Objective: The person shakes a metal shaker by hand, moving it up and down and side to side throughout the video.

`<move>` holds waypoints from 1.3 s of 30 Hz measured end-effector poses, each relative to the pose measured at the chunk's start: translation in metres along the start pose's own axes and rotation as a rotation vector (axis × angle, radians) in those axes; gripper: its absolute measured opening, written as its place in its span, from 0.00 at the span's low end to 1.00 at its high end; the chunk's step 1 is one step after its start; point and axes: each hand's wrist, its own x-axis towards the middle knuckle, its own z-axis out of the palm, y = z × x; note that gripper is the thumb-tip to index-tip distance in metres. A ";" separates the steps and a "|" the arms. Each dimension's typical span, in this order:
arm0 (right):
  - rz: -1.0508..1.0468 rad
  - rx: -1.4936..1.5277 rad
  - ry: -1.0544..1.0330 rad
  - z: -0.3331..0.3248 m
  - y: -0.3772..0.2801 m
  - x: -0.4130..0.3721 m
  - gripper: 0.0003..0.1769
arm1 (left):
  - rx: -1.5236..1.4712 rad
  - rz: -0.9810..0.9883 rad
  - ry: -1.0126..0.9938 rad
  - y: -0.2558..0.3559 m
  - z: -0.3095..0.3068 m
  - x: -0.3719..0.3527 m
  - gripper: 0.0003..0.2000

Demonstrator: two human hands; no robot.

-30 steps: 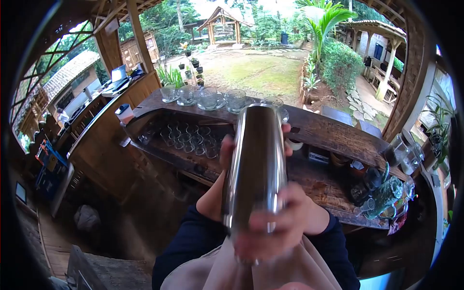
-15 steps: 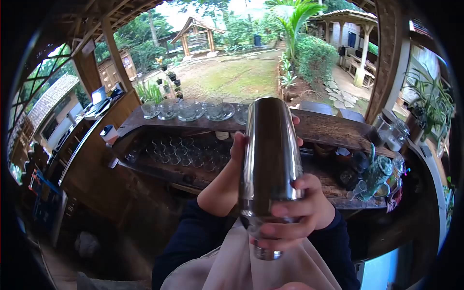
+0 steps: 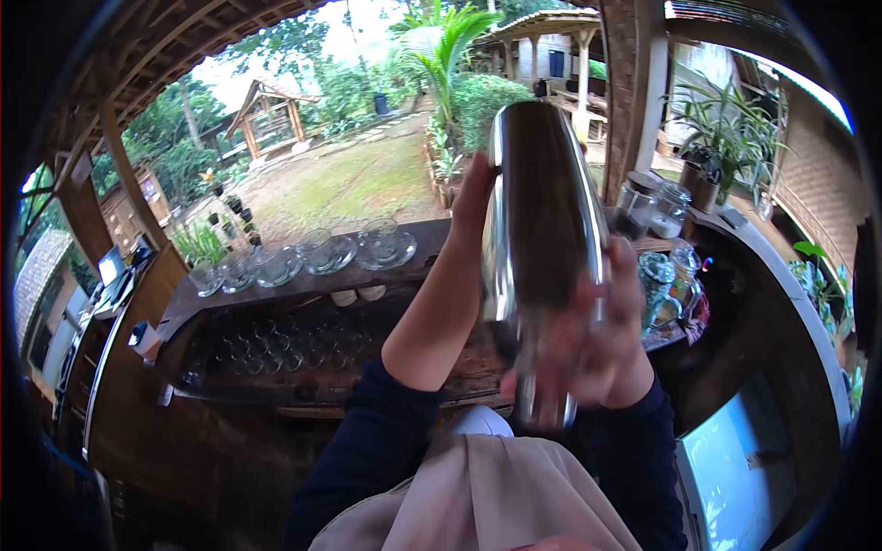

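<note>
A shiny metal cocktail shaker (image 3: 548, 202) is held up in front of me, its wide base upward and its narrow capped end pointing down toward my chest. My left hand (image 3: 474, 197) grips the far, upper part; only its thumb side shows, the other fingers being hidden behind the metal. Around the lower, narrower part wraps my right hand (image 3: 597, 344), its fingers smeared by motion. Behind the shaker runs a dark wooden counter (image 3: 207, 308) with several glass cups on saucers (image 3: 384, 246) along its raised ledge.
Rows of upturned glasses (image 3: 266, 349) sit on the lower shelf. Lidded glass jars (image 3: 669, 209) and a green pitcher (image 3: 656, 280) stand at the right. A white-blue panel (image 3: 740, 464) is low on the right, and a wooden post (image 3: 629, 92) rises behind the jars.
The shaker has moved up and slightly right with both hands still on it. My view has turned to the right, bringing more of the right side into sight.
</note>
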 end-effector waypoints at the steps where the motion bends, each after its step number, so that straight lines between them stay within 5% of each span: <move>1: -0.033 -0.035 0.017 -0.001 0.008 -0.002 0.21 | -0.080 -0.079 0.029 0.003 -0.015 0.014 0.30; 2: -0.064 -0.067 0.033 -0.003 0.012 -0.004 0.21 | -0.161 -0.158 0.059 0.005 -0.036 0.028 0.28; 4: 0.523 -0.037 -0.005 0.002 0.014 -0.005 0.24 | -0.274 -0.081 -0.030 -0.016 -0.088 0.043 0.27; 6: 0.650 -0.035 0.048 -0.005 0.015 -0.008 0.26 | 0.212 -0.007 0.139 -0.032 -0.077 0.046 0.27; 7: 0.777 -0.014 0.119 -0.008 0.017 -0.006 0.28 | -0.367 -0.221 0.107 -0.028 -0.072 0.053 0.27; 10: 0.191 -0.101 0.092 -0.029 -0.006 0.013 0.30 | -0.350 -0.302 -0.087 -0.020 -0.024 0.057 0.24; 12: 0.135 -0.139 0.063 -0.032 0.001 0.010 0.29 | -0.123 -0.064 0.027 -0.029 0.010 0.050 0.23; 16: -0.054 -0.269 -0.035 -0.040 0.010 -0.002 0.26 | -0.245 -0.249 -0.141 -0.029 -0.023 0.074 0.27; 17: 0.196 -0.218 0.008 -0.031 0.015 0.001 0.27 | -0.371 -0.302 -0.219 -0.030 -0.046 0.082 0.29; 18: 0.482 -0.225 -0.033 -0.029 0.017 0.006 0.27 | -0.298 -0.112 -0.187 -0.044 -0.071 0.085 0.30; 20: 0.847 -0.083 0.219 -0.026 0.017 0.008 0.28 | -0.204 -0.141 0.476 -0.042 -0.027 0.083 0.31; 21: 0.780 -0.116 0.172 -0.030 0.010 0.017 0.29 | -0.470 -0.202 0.026 -0.042 -0.039 0.070 0.29; 22: 0.468 -0.289 0.051 -0.036 0.002 0.024 0.29 | -0.510 -0.249 -0.144 -0.034 -0.039 0.075 0.27; 24: 0.124 -0.256 0.042 -0.036 -0.027 0.029 0.25 | -0.426 -0.305 -0.178 -0.026 -0.014 0.064 0.25; 25: 0.128 -0.256 -0.064 -0.038 -0.043 0.039 0.34 | -0.273 -0.217 -0.132 -0.026 0.012 0.052 0.25; 26: -0.171 -0.188 0.027 -0.036 -0.036 0.008 0.30 | -0.121 -0.129 -0.080 -0.028 0.027 0.042 0.24; 29: 0.068 -0.291 -0.067 -0.026 -0.030 0.003 0.29 | -0.109 -0.223 0.015 -0.015 -0.005 0.047 0.23; 30: 0.086 -0.209 0.097 -0.005 -0.007 -0.007 0.15 | -0.147 -0.289 0.044 -0.013 -0.021 0.044 0.22; 31: 0.286 -0.187 0.065 0.006 -0.001 -0.003 0.16 | -0.645 -0.363 -0.204 -0.023 -0.057 0.037 0.22; 32: 0.479 -0.072 0.099 0.017 0.003 0.002 0.19 | -0.437 -0.216 0.365 -0.022 -0.076 0.033 0.23; 34: 0.716 -0.028 0.155 0.022 -0.013 0.012 0.21 | -0.051 0.050 0.290 -0.018 -0.053 0.014 0.24; 35: 0.507 0.008 0.050 0.014 -0.020 0.015 0.25 | -0.312 -0.114 0.071 -0.005 -0.050 0.002 0.23; 36: 0.306 0.049 -0.057 0.007 -0.026 0.013 0.29 | -0.275 -0.208 0.071 0.004 -0.040 -0.008 0.27; 38: 0.293 0.141 -0.069 0.016 -0.035 0.004 0.28 | -0.261 -0.088 0.218 0.008 0.014 -0.034 0.32; 39: 0.255 0.194 -0.078 0.021 -0.039 0.000 0.28 | -0.132 0.047 0.054 0.000 0.009 -0.049 0.34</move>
